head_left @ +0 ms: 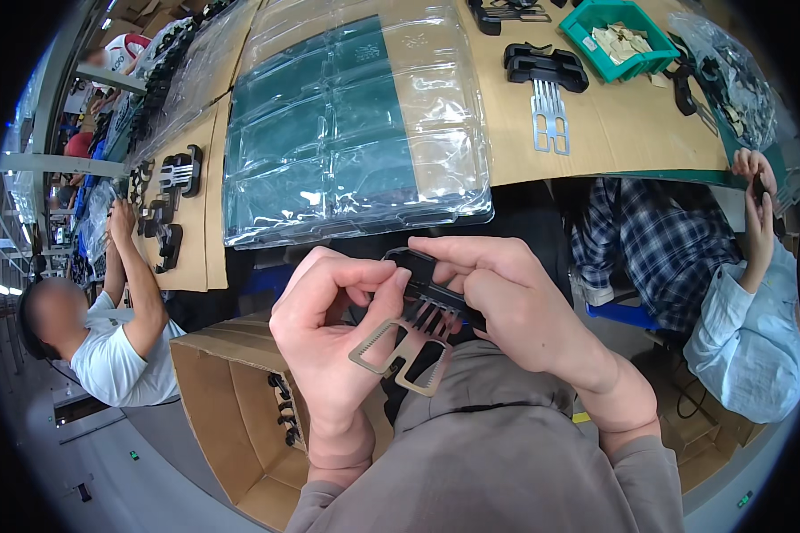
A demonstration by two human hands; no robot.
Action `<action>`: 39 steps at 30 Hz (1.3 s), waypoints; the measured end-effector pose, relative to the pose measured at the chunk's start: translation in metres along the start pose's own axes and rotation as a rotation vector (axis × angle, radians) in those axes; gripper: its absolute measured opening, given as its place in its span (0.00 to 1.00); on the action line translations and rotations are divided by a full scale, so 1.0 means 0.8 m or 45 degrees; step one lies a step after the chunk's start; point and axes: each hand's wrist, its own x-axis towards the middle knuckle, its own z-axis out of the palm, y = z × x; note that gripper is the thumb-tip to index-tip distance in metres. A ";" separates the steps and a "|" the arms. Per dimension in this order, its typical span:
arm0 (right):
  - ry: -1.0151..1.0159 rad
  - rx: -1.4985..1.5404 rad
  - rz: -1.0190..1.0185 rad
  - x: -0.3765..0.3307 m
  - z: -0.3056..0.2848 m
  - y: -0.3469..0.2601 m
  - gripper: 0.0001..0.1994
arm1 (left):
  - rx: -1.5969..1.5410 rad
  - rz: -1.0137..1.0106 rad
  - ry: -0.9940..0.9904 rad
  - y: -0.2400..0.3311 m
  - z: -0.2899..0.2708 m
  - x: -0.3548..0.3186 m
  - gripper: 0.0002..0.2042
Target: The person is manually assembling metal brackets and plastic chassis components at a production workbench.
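Between my two hands, close to my body, is a black plastic part with a slotted metal plate [428, 388] hanging from it. Narrow prongs join the plate's two open windows to the black end. My left hand [333, 333] is closed, its thumb and index finger pinching the left end of the black plastic. On the other side, my right hand [524, 306] is closed round the right end, its index finger stretched along the top. Fingers hide much of the black part. Just beyond my hands lies a clear plastic tray [356, 133] with shallow compartments.
A similar black part with a metal plate [550, 115] lies on the cardboard-covered table [498, 147]. A green bin [587, 40] of small pale pieces stands behind it. Co-workers sit left and right. A cardboard box [200, 400] holding black parts stands at my left.
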 end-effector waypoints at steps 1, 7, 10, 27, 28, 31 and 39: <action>0.004 0.007 0.003 0.000 0.000 0.000 0.26 | 0.002 -0.002 -0.004 0.000 0.000 0.000 0.07; 0.031 0.001 -0.033 0.000 0.000 0.006 0.25 | 0.041 0.018 -0.024 -0.002 0.001 0.000 0.07; 0.033 0.001 -0.053 0.001 -0.001 0.010 0.25 | 0.059 0.031 -0.025 -0.001 0.002 0.000 0.07; 0.047 -0.050 -0.042 0.001 -0.006 0.008 0.25 | 0.114 0.133 -0.023 -0.005 0.007 0.000 0.08; 0.045 -0.070 -0.048 0.002 -0.006 0.009 0.25 | 0.118 0.139 -0.024 -0.005 0.008 0.000 0.08; 0.064 -0.085 -0.078 0.001 -0.005 0.012 0.24 | 0.121 0.142 -0.022 -0.004 0.009 0.000 0.08; 0.095 -0.288 -0.164 0.002 -0.005 0.012 0.21 | 0.125 0.096 -0.047 -0.001 0.007 -0.002 0.08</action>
